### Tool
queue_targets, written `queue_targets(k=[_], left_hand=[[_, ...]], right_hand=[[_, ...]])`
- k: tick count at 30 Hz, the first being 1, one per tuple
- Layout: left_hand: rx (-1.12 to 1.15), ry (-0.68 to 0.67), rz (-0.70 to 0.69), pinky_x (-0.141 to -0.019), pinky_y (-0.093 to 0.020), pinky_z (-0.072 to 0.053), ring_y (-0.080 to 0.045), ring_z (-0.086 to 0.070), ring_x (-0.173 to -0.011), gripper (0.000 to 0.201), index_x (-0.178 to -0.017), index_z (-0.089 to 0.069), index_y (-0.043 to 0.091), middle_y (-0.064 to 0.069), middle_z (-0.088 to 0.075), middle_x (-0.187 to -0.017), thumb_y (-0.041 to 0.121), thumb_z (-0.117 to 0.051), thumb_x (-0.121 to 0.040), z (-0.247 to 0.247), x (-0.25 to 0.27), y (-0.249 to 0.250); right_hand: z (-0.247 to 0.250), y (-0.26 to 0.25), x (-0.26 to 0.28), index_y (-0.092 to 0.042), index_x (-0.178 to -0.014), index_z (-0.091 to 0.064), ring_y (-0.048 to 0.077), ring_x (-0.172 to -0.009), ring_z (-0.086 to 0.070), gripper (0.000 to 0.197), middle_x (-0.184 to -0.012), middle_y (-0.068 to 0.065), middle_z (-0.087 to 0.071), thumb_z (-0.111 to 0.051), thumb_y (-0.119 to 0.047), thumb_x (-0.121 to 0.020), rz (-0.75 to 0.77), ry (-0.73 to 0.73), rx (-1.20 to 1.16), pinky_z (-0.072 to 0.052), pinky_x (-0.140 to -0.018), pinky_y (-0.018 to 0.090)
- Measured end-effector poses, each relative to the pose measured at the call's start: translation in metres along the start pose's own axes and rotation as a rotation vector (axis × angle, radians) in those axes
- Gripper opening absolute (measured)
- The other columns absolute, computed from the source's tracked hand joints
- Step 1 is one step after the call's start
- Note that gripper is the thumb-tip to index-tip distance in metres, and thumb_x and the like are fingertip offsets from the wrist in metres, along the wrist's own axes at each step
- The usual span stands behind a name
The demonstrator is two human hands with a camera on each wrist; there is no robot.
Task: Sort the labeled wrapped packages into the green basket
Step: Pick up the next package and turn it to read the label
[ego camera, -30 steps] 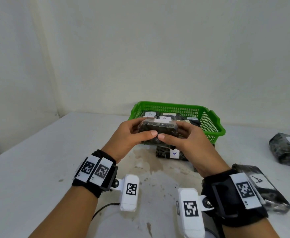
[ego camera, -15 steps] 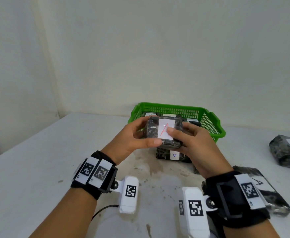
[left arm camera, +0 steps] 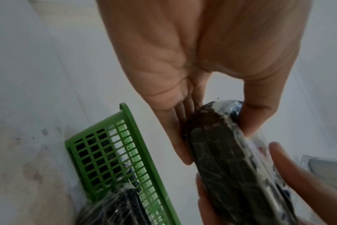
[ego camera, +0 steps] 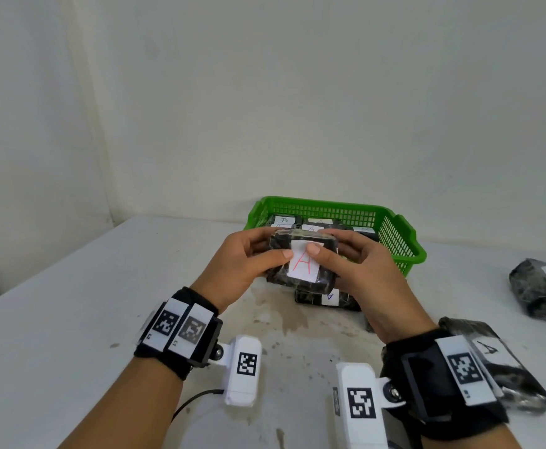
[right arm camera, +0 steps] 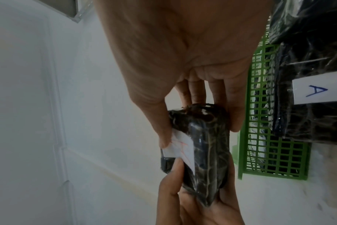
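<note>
Both the left hand [ego camera: 245, 264] and the right hand [ego camera: 359, 270] are gripping a dark wrapped package [ego camera: 301, 264] by its short ends, thumbs pressing its red "A" label [ego camera: 303, 261]. It is hanging above the table [ego camera: 71, 319], just short of the green basket [ego camera: 404, 251] at twelve o'clock. The film is looking slick and the block fairly firm, so holding the ends seems safest.

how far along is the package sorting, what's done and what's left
Done: several dark wrapped packages with white labels already lie in the green plastic basket. In hand: the left hand and right hand both hold a dark package with a red A label in front of the basket. Left: a blue-A package under it, another A package and one at far right.
</note>
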State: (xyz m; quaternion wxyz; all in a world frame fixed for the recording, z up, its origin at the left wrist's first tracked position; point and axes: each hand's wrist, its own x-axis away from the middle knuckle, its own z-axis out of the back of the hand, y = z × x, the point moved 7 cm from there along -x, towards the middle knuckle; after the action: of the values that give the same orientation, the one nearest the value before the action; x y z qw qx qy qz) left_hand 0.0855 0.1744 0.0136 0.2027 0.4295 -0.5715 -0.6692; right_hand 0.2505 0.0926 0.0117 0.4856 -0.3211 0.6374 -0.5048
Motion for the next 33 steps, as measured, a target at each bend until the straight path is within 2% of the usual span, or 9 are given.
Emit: queue_targets(k=[5, 8, 13, 16, 18, 21, 25, 29, 33], left_hand=[[-0.001, -0.011, -0.001, -0.094, -0.047, -0.054, -0.031, -0.067, -0.111, 0.061, -0.125, -0.063, 0.010, -0.014, -0.070, -0.118, 0.029, -0.078, -0.070, 0.000, 0.001, 0.001], [-0.095, 0.012, -0.048, -0.089, -0.037, -0.056, -0.024, -0.070, -0.105, 0.055, -0.124, -0.063, 0.010, -0.010, -0.073, -0.113, 0.010, -0.082, -0.073, 0.002, 0.001, 0.004], [-0.146, 0.010, -0.141, -0.090, -0.034, -0.057, -0.022, -0.067, -0.109, 0.054, -0.122, -0.061, 0.007, -0.009, -0.070, -0.116, -0.010, -0.078, -0.073, 0.002, 0.002, 0.011], [-0.141, -0.024, -0.161, -0.090, -0.030, -0.055, -0.021, -0.065, -0.112, 0.055, -0.119, -0.060, 0.009, -0.009, -0.068, -0.117, -0.011, -0.079, -0.071, 0.001, 0.002, 0.010], [-0.145, -0.053, -0.161, -0.090, -0.030, -0.055, -0.021, -0.064, -0.114, 0.055, -0.118, -0.060, 0.011, -0.009, -0.067, -0.118, -0.011, -0.079, -0.071, -0.002, 0.002, 0.010], [-0.123, -0.089, -0.132, -0.093, -0.036, -0.056, -0.021, -0.062, -0.117, 0.062, -0.124, -0.057, 0.014, -0.006, -0.064, -0.124, -0.004, -0.083, -0.070, -0.005, 0.004, 0.010], [-0.002, -0.072, -0.013, -0.094, -0.040, -0.056, -0.023, -0.064, -0.117, 0.073, -0.134, -0.054, 0.015, -0.006, -0.063, -0.129, 0.027, -0.082, -0.067, -0.007, 0.002, 0.002], [-0.054, 0.033, -0.018, -0.095, -0.042, -0.055, -0.026, -0.066, -0.113, 0.076, -0.130, -0.058, 0.010, -0.010, -0.068, -0.121, 0.036, -0.081, -0.063, 0.002, -0.002, -0.001], [-0.077, 0.008, -0.016, -0.105, -0.048, -0.047, -0.024, -0.064, -0.116, 0.071, -0.128, -0.061, 0.012, -0.007, -0.069, -0.121, 0.037, -0.082, -0.066, 0.002, -0.002, -0.002]], right_hand=[[-0.001, -0.002, 0.002, -0.014, -0.125, -0.068, 0.020, -0.100, -0.078, 0.060, -0.113, 0.001, -0.080, -0.093, -0.019, -0.070, 0.010, -0.019, 0.045, -0.061, -0.095, 0.047], [-0.001, -0.007, 0.005, -0.018, -0.122, -0.068, 0.018, -0.098, -0.078, 0.054, -0.112, 0.001, -0.080, -0.090, -0.008, -0.074, 0.034, -0.018, 0.060, -0.063, -0.093, 0.043], [-0.003, -0.003, 0.003, -0.035, -0.126, -0.063, 0.015, -0.109, -0.074, 0.082, -0.125, -0.007, -0.071, -0.098, -0.046, -0.053, 0.004, -0.049, 0.105, -0.062, -0.092, 0.039], [-0.005, 0.003, 0.003, -0.021, -0.134, -0.063, 0.022, -0.109, -0.075, 0.084, -0.125, 0.005, -0.074, -0.085, -0.057, -0.062, -0.098, -0.054, -0.005, -0.064, -0.086, 0.043], [-0.005, 0.007, 0.002, -0.013, -0.136, -0.062, 0.027, -0.106, -0.076, 0.076, -0.120, 0.011, -0.076, -0.082, -0.051, -0.073, -0.149, -0.048, -0.056, -0.065, -0.083, 0.045], [0.000, 0.009, -0.001, -0.009, -0.136, -0.062, 0.026, -0.106, -0.077, 0.059, -0.121, 0.010, -0.076, -0.081, -0.034, -0.086, -0.120, -0.005, -0.062, -0.065, -0.087, 0.045], [0.005, 0.005, -0.002, -0.012, -0.135, -0.063, 0.021, -0.109, -0.076, 0.055, -0.126, 0.006, -0.074, -0.083, -0.025, -0.085, -0.050, 0.041, -0.098, -0.063, -0.091, 0.044], [0.003, 0.005, -0.003, -0.019, -0.133, -0.065, 0.020, -0.112, -0.075, 0.074, -0.130, 0.002, -0.073, -0.094, -0.041, -0.068, -0.031, 0.027, -0.088, -0.060, -0.097, 0.046], [0.003, 0.003, -0.002, -0.017, -0.120, -0.074, 0.024, -0.112, -0.074, 0.068, -0.120, 0.005, -0.077, -0.093, -0.052, -0.066, -0.011, 0.027, -0.073, -0.058, -0.099, 0.051]])
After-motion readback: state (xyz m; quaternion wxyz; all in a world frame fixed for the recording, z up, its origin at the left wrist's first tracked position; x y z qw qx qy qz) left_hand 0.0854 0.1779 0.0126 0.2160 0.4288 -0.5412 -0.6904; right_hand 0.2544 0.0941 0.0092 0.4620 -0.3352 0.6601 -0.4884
